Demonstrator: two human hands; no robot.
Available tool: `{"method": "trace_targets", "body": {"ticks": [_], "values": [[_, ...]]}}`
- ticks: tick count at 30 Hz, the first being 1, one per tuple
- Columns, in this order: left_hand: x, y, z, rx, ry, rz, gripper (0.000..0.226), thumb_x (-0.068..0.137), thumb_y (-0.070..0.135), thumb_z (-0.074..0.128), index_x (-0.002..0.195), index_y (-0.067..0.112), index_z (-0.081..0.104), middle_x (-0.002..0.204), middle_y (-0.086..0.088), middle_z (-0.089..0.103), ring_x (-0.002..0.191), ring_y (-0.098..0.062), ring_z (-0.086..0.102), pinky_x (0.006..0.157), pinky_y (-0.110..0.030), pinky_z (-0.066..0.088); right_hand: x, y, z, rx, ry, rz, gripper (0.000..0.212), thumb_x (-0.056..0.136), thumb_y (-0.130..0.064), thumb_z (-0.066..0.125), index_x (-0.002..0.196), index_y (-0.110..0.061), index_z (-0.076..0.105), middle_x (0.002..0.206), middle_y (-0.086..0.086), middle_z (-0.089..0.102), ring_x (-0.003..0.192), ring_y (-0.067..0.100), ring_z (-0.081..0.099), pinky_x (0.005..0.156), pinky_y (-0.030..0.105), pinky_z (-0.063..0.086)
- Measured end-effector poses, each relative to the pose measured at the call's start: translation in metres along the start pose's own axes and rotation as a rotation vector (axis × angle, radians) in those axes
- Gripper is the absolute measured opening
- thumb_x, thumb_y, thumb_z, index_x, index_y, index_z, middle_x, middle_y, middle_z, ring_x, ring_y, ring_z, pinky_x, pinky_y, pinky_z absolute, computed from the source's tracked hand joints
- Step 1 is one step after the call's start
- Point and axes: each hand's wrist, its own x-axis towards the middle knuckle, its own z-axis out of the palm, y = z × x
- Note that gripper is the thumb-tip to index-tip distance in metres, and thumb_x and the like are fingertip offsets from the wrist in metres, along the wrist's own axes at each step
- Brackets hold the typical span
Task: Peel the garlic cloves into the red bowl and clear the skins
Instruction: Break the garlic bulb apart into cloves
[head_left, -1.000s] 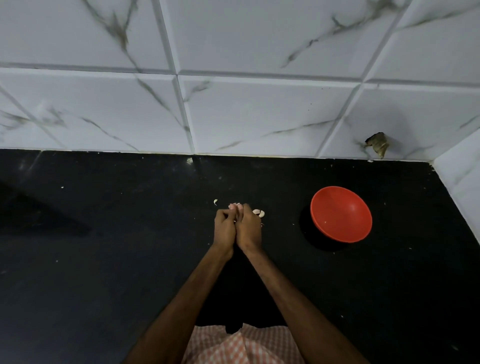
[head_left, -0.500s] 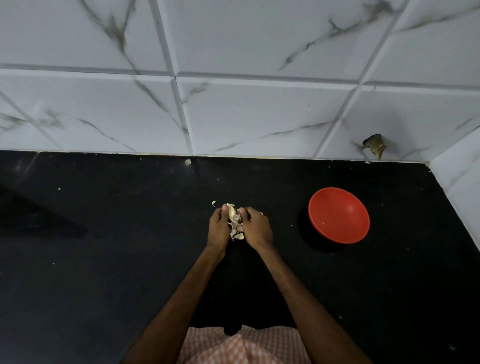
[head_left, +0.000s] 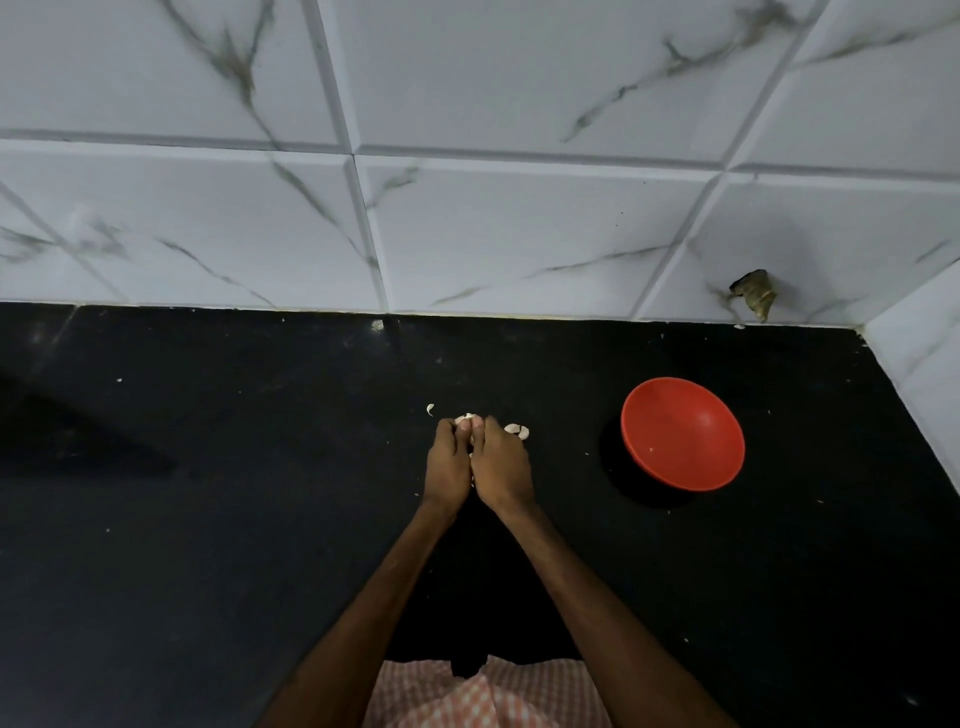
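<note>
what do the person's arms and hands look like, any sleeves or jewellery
The left hand and right hand are bare, with no ring, watch or bracelet in sight. The left forearm and right forearm show no sleeves. A pink-and-white checked garment is worn at the bottom edge.

Wall tiles: white ceramic look with grey marble-type veining; smooth and glossy; soft reflections are noted on the bevelled edges.
Counter: black, stone-like slab; smooth, with a dull sheen; faint smears and pale specks are recorded.
Red bowl: plastic look; smooth, moulded; a slight sheen is seen on the inner wall.
Garlic: pale, dry, papery covering; matt; mostly hidden.
Loose skins: thin, papery, matt; curled at the edges.
Garment: woven cloth, orange-and-white check; matt and soft-looking.
Lump on the tile: brownish, rough, matt; material could not be determined.
</note>
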Motion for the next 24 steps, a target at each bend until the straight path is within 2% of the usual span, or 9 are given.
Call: {"method": "trace_targets", "body": {"ticks": [3, 7, 11, 13, 15, 18, 20, 22, 24], "values": [[0.0, -0.004, 0.001, 0.049, 0.001, 0.0, 0.024, 0.109, 0.027, 0.04, 0.1, 0.011, 0.054, 0.085, 0.005, 0.062, 0.07, -0.002, 0.055, 0.057, -0.011, 0.043, 0.0, 0.004, 0.003, 0.061, 0.008, 0.062, 0.039, 0.108, -0.037, 0.035, 0.108, -0.009, 0.062, 0.097, 0.007, 0.068, 0.089, 0.022, 0.065, 0.078, 0.041, 0.052], [0.001, -0.011, -0.006, -0.001, -0.059, 0.02, 0.022, 0.109, 0.024, 0.04, 0.102, 0.011, 0.056, 0.084, 0.002, 0.06, 0.073, -0.007, 0.053, 0.064, -0.022, 0.044, 0.008, 0.008, 0.0, 0.2, -0.014, 0.093, 0.031, 0.108, -0.027, 0.041, 0.098, -0.006, 0.063, 0.09, 0.006, 0.065, 0.087, 0.023, 0.063, 0.076, 0.034, 0.046], [0.007, -0.013, -0.009, -0.088, -0.109, -0.021, 0.023, 0.11, 0.021, 0.039, 0.104, 0.011, 0.059, 0.084, -0.002, 0.06, 0.075, -0.011, 0.055, 0.07, -0.03, 0.045, 0.013, 0.015, -0.006, 0.282, -0.029, 0.147, 0.032, 0.107, -0.023, 0.043, 0.101, -0.003, 0.068, 0.095, 0.008, 0.069, 0.092, 0.022, 0.064, 0.081, 0.034, 0.048], [0.009, -0.017, -0.01, -0.102, -0.113, -0.025, 0.024, 0.109, 0.02, 0.04, 0.103, 0.009, 0.06, 0.08, 0.0, 0.061, 0.069, -0.006, 0.056, 0.067, -0.028, 0.046, 0.013, 0.018, -0.007, 0.231, -0.035, 0.116, 0.032, 0.107, -0.025, 0.044, 0.107, -0.005, 0.07, 0.102, 0.01, 0.071, 0.096, 0.023, 0.065, 0.087, 0.037, 0.051], [0.009, -0.018, -0.01, -0.119, -0.102, -0.015, 0.024, 0.109, 0.018, 0.041, 0.106, 0.004, 0.061, 0.083, -0.002, 0.063, 0.069, -0.005, 0.058, 0.067, -0.026, 0.047, 0.013, 0.019, -0.007, 0.16, -0.049, 0.098, 0.035, 0.107, -0.033, 0.043, 0.11, -0.011, 0.07, 0.101, 0.006, 0.071, 0.095, 0.021, 0.065, 0.086, 0.037, 0.051], [0.009, -0.017, -0.008, -0.164, -0.104, -0.003, 0.026, 0.108, 0.015, 0.042, 0.112, -0.002, 0.062, 0.094, -0.012, 0.068, 0.082, -0.016, 0.063, 0.075, -0.031, 0.051, 0.012, 0.018, -0.007, 0.146, -0.08, 0.079, 0.043, 0.105, -0.049, 0.04, 0.101, -0.02, 0.072, 0.086, -0.007, 0.068, 0.083, 0.011, 0.064, 0.076, 0.033, 0.051], [0.009, -0.013, -0.008, -0.197, -0.11, -0.009, 0.027, 0.108, 0.014, 0.042, 0.116, -0.001, 0.063, 0.102, -0.014, 0.071, 0.091, -0.017, 0.068, 0.081, -0.032, 0.055, 0.011, 0.016, -0.005, 0.231, -0.102, 0.056, 0.038, 0.103, -0.048, 0.047, 0.102, -0.02, 0.073, 0.087, -0.008, 0.071, 0.085, 0.006, 0.067, 0.079, 0.03, 0.054], [0.009, -0.012, -0.009, -0.235, -0.121, -0.022, 0.028, 0.109, 0.016, 0.04, 0.12, 0.002, 0.062, 0.1, -0.007, 0.072, 0.087, -0.008, 0.069, 0.076, -0.023, 0.055, 0.011, 0.016, -0.005, 0.265, -0.085, 0.03, 0.029, 0.102, -0.04, 0.056, 0.104, -0.016, 0.073, 0.089, -0.008, 0.072, 0.085, 0.005, 0.068, 0.079, 0.028, 0.054], [0.009, -0.011, -0.009, -0.24, -0.138, -0.03, 0.034, 0.11, 0.023, 0.037, 0.121, 0.003, 0.062, 0.079, 0.009, 0.069, 0.066, 0.003, 0.063, 0.06, -0.012, 0.048, 0.012, 0.016, -0.006, 0.255, -0.063, 0.029, 0.021, 0.101, -0.032, 0.059, 0.097, -0.017, 0.072, 0.082, -0.012, 0.069, 0.078, 0.0, 0.066, 0.073, 0.022, 0.05]]}}
